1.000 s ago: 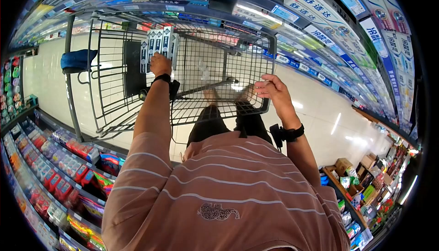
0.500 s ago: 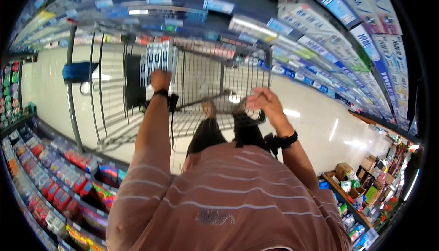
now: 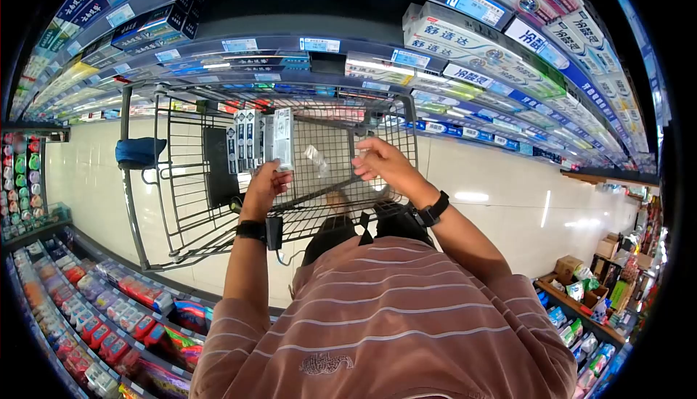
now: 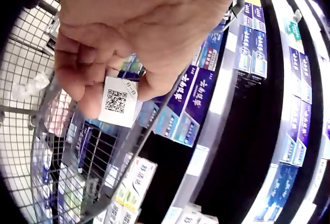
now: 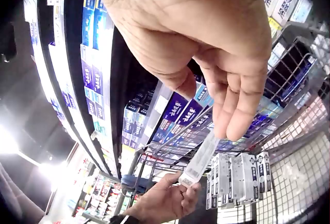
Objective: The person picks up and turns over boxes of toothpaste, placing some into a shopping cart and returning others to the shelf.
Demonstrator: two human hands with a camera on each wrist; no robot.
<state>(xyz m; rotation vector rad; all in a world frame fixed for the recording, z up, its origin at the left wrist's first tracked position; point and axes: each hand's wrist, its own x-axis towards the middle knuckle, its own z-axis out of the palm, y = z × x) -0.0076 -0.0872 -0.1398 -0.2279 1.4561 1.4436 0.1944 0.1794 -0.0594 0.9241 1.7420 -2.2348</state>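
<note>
Left forearm (image 3: 243,275): bare, extended forward. Left wrist (image 3: 254,214): roughly in line with the forearm. Left hand (image 3: 266,185): thumb (image 4: 156,82) and fingers (image 4: 72,77) bent in a pinch. Right forearm (image 3: 472,243): bare, slanting forward and inward. Right hand (image 3: 388,165): relaxed, fingers (image 5: 240,97) loosely bent and pointing toward the left hand, thumb (image 5: 183,84) apart from the fingertips (image 5: 237,131). Both hands: ahead of the torso (image 3: 392,312), side by side, not touching.
</note>
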